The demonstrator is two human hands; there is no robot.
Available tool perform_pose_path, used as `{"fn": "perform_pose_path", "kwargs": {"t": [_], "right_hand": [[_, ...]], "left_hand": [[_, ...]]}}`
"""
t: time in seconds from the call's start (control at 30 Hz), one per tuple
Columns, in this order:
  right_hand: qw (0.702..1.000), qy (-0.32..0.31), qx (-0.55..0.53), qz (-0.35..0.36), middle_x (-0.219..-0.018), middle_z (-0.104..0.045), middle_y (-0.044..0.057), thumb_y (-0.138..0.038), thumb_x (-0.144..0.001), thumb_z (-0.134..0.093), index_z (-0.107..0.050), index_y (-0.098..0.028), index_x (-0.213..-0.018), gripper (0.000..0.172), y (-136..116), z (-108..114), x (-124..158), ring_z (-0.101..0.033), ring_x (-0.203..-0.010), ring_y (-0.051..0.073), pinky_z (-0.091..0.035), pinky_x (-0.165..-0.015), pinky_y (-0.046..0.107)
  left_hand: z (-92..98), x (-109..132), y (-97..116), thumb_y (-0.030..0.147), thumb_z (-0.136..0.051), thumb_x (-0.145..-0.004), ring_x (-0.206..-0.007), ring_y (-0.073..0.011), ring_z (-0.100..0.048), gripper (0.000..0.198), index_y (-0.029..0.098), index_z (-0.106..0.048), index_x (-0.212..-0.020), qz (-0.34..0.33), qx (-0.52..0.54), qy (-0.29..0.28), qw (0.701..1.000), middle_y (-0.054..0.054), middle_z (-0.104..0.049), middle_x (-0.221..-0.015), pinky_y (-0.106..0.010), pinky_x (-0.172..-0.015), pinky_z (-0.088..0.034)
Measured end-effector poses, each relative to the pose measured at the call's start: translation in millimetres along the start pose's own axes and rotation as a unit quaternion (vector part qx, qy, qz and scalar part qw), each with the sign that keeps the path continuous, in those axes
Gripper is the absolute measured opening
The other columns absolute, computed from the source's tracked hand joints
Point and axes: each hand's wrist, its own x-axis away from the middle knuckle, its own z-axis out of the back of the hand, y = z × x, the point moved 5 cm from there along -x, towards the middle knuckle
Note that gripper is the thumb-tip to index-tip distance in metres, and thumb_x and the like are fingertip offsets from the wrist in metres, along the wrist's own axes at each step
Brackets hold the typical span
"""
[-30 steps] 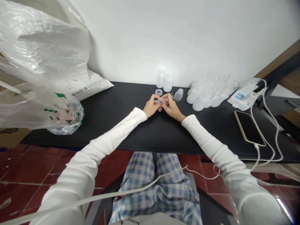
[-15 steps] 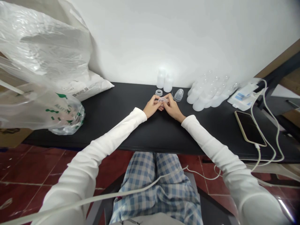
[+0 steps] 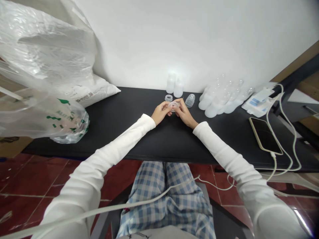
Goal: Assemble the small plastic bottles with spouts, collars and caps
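Both my hands meet over the middle of the black table (image 3: pixel 139 132). My left hand (image 3: pixel 161 113) and my right hand (image 3: pixel 183 113) pinch a small clear plastic ring (image 3: pixel 173 106) between their fingertips, just above the tabletop. Just behind them lie a second clear ring (image 3: pixel 168 98) and a clear dome-shaped cap (image 3: pixel 190 100). Two small white bottles (image 3: pixel 174 87) stand upright against the wall further back.
A heap of clear bottles (image 3: pixel 221 96) lies at the back right, beside flat packets (image 3: pixel 258 101). A phone (image 3: pixel 265 136) on a white cable lies at the right. Big plastic bags (image 3: pixel 45 109) and a white sack (image 3: pixel 89 93) crowd the left.
My hands have turned the ring between the fingertips and shifted it slightly away from me; the fingers have regripped it. Nothing else has moved.
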Motion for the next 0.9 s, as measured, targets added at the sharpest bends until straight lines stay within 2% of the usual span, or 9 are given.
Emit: {"fn": "perform_pose_path", "kwargs": {"t": [0.1, 0.2, 0.37, 0.43, 0.63, 0.9], "right_hand": [[1.000, 0.010, -0.003, 0.006, -0.081, -0.057, -0.003, -0.072, -0.090, -0.051, -0.044, -0.025, -0.106, 0.050, 2, 0, -1, -0.055, -0.066, 0.012, -0.044, -0.057, 0.025], [0.999, 0.034, 0.031, 0.013, -0.084, -0.061, -0.001, -0.068, -0.094, -0.046, -0.047, -0.024, -0.105, 0.045, 3, 1, -1, -0.057, -0.069, 0.012, -0.047, -0.062, 0.026], [0.989, 0.046, 0.134, 0.050, -0.078, -0.061, -0.001, -0.057, -0.099, -0.045, -0.049, -0.022, -0.102, 0.035, -1, 0, 2, -0.056, -0.064, 0.013, -0.047, -0.064, 0.029], [0.988, 0.041, 0.136, 0.058, -0.076, -0.060, -0.001, -0.054, -0.099, -0.045, -0.049, -0.022, -0.100, 0.032, -2, -1, 2, -0.056, -0.062, 0.013, -0.047, -0.063, 0.029], [0.998, 0.009, 0.045, 0.049, -0.077, -0.062, -0.001, -0.059, -0.096, -0.050, -0.047, -0.024, -0.100, 0.035, 5, -4, 0, -0.060, -0.066, 0.014, -0.052, -0.063, 0.030], [0.986, 0.026, 0.152, 0.066, -0.074, -0.061, -0.001, -0.052, -0.100, -0.046, -0.049, -0.024, -0.100, 0.028, 0, -4, 3, -0.056, -0.059, 0.015, -0.048, -0.060, 0.032]], "left_hand": [[0.7, -2, -2, 0.032, -0.076, -0.085, -0.073, -0.0125, -0.067, 0.024, 0.015, -0.067, -0.099, 0.004, 0.020, 0.000, 1.000, -0.003, -0.072, -0.085, -0.029, -0.075, -0.056], [0.5, -4, -5, 0.034, -0.076, -0.085, -0.076, -0.0136, -0.070, 0.025, 0.015, -0.067, -0.098, 0.011, 0.030, -0.008, 0.999, -0.004, -0.073, -0.086, -0.030, -0.079, -0.057], [2.1, -1, -4, 0.039, -0.076, -0.085, -0.065, -0.0095, -0.066, 0.027, 0.015, -0.063, -0.090, -0.020, -0.022, 0.009, 1.000, 0.000, -0.069, -0.073, -0.023, -0.066, -0.055], [2.0, 0, -3, 0.039, -0.076, -0.084, -0.061, -0.0081, -0.063, 0.028, 0.016, -0.061, -0.088, -0.034, -0.041, 0.014, 0.998, 0.002, -0.068, -0.069, -0.021, -0.062, -0.054], [3.8, 0, -3, 0.033, -0.075, -0.084, -0.059, -0.0071, -0.061, 0.023, 0.017, -0.057, -0.087, -0.052, -0.068, 0.026, 0.996, 0.003, -0.064, -0.068, -0.020, -0.059, -0.051], [1.5, 5, 7, 0.028, -0.067, -0.089, -0.053, -0.0064, -0.052, 0.017, 0.019, -0.053, -0.082, -0.071, -0.167, 0.033, 0.983, 0.007, -0.055, -0.063, -0.021, -0.058, -0.044]]}}
